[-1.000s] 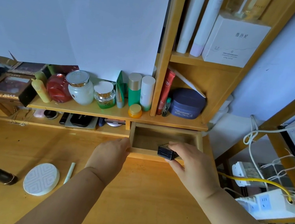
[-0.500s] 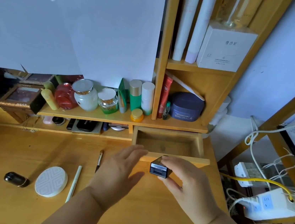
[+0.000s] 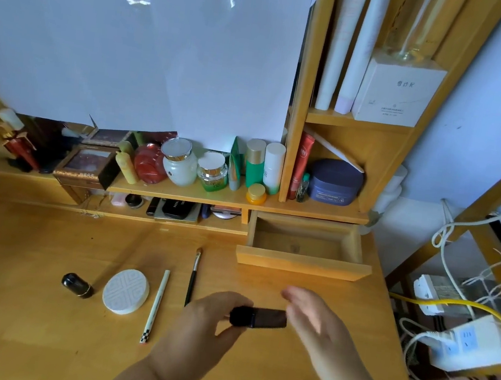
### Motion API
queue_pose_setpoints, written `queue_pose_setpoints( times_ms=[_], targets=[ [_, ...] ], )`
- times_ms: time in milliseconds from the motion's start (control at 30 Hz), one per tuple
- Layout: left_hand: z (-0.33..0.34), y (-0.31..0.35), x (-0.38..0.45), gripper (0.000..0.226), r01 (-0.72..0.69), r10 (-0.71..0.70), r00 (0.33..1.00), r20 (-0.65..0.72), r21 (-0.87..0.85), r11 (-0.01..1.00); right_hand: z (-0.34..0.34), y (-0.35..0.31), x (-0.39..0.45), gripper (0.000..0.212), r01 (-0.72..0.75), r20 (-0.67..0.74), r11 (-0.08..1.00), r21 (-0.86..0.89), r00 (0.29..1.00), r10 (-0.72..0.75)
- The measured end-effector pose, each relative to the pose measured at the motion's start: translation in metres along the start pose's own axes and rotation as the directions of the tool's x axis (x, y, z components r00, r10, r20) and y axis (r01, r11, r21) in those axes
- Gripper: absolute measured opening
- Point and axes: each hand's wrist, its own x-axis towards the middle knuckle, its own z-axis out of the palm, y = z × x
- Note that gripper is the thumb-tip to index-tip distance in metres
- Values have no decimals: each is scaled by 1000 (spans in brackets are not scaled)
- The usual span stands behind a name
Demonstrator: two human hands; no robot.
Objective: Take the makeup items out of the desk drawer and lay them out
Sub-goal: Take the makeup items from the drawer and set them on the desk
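Observation:
A small black rectangular makeup case (image 3: 259,317) hangs just above the wooden desk (image 3: 23,304), and my left hand (image 3: 204,326) pinches its left end. My right hand (image 3: 314,324) is blurred beside the case's right end, fingers apart and holding nothing. Behind them the small wooden drawer (image 3: 303,263) stands pulled out, and its inside looks bare. To the left, several items lie in a row on the desk: a black capsule-shaped case (image 3: 76,285), a round white compact (image 3: 125,291), a white pencil (image 3: 155,304) and a dark thin brush (image 3: 192,277).
Jars, bottles and tubes crowd the low shelf (image 3: 179,192) behind the desk, with flat compacts in the slot under it. A white box (image 3: 397,91) sits on the upper shelf. Power strips (image 3: 470,343) and cables hang off the desk's right edge.
The black case came out of the drawer and toward me over the desk. It passed from my right hand to my left. My right hand let go and opened.

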Motion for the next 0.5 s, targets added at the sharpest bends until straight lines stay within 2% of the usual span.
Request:
queue_pose_setpoints(
  times_ms=[67, 167, 233, 300, 367, 400, 500],
  targets=[
    [-5, -4, 0, 32, 68, -68, 998, 5, -102, 992, 7, 3, 7, 58, -217, -10, 938, 269, 974, 228],
    [-11, -13, 1, 33, 104, -93, 994, 60, -224, 969, 25, 4, 10, 51, -437, 162, 714, 546, 892, 422],
    [-16, -19, 0, 35, 118, -97, 991, 88, -269, 956, 36, 2, 8, 48, -467, 233, 594, 655, 872, 430],
    [-21, -29, -2, 41, 135, -114, 989, 97, -250, 959, 46, 1, 6, 44, -417, 198, 525, 742, 885, 422],
    [-25, -39, -6, 45, 131, -121, 989, 84, -132, 983, 55, 2, 5, 41, -344, 113, 538, 770, 903, 415],
    [-27, -42, -9, 44, 81, -80, 994, 69, -15, 997, 60, 3, 5, 39, -321, 67, 573, 754, 906, 419],
    [-28, -50, -10, 45, -186, 142, 976, 164, 296, 937, 80, 2, -2, 42, -284, -23, 669, 687, 911, 411]
  ],
)
